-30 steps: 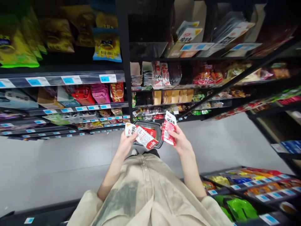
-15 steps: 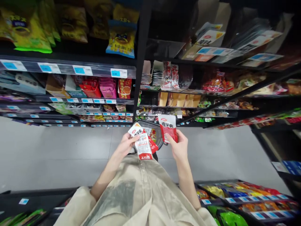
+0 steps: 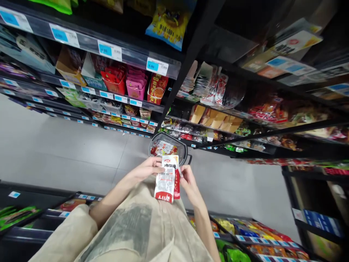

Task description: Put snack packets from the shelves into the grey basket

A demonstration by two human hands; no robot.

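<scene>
Both my hands meet in front of my chest on a small stack of red-and-white snack packets (image 3: 167, 180). My left hand (image 3: 145, 169) pinches the top edge of the stack from the left. My right hand (image 3: 189, 180) grips its right side. The packets hang down against my beige shirt. Just beyond my hands a dark mesh shopping basket (image 3: 184, 150) stands on the grey floor with more red-and-white packets inside.
Black shelving (image 3: 191, 54) full of snack bags, pink and red boxes and blue price tags rises ahead and to the left. A lower shelf (image 3: 261, 236) of colourful packets runs along my right. Grey tiled floor (image 3: 68, 153) stretches to the left.
My right hand has brought its packet over to the left hand's packets, so both hands now hold one stack. The view has swung leftward and tilted.
</scene>
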